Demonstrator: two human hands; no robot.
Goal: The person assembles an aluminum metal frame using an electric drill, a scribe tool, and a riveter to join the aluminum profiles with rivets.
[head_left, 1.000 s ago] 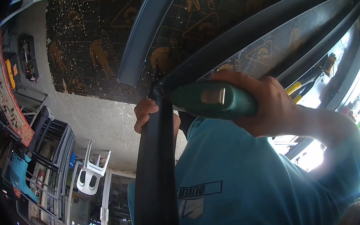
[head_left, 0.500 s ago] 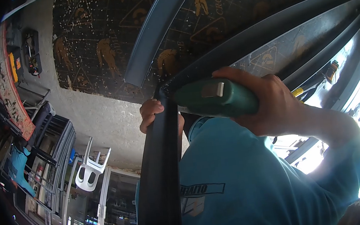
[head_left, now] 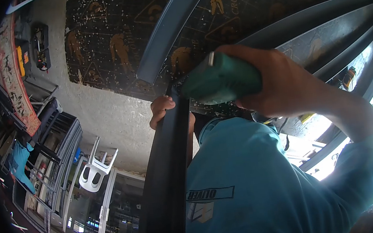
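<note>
My left hand (head_left: 163, 111) is wrapped around a long dark metal profile (head_left: 163, 179), thumb on one side and fingers showing on the other. The profile runs from the bottom edge up to a corner where it meets another dark bar (head_left: 313, 19). My right hand (head_left: 274, 79) grips a green hand tool (head_left: 223, 79) with a rounded body and a small metal tab. It is held over that corner, beside the profile's end. The tool's exact kind and its working end cannot be made out.
A dark printed board (head_left: 109, 42) lies beneath, scattered with pale chips. Another grey profile (head_left: 171, 26) rests across it. A white plastic chair (head_left: 94, 173), stacked metal frames (head_left: 64, 153) and a black tool tray (head_left: 41, 48) are at the left. A second person's blue clothing (head_left: 21, 165) shows there.
The green tool has turned and tilted in my right hand, so its metal tab now sits at the upper edge. The view has shifted slightly. My left hand keeps its hold.
</note>
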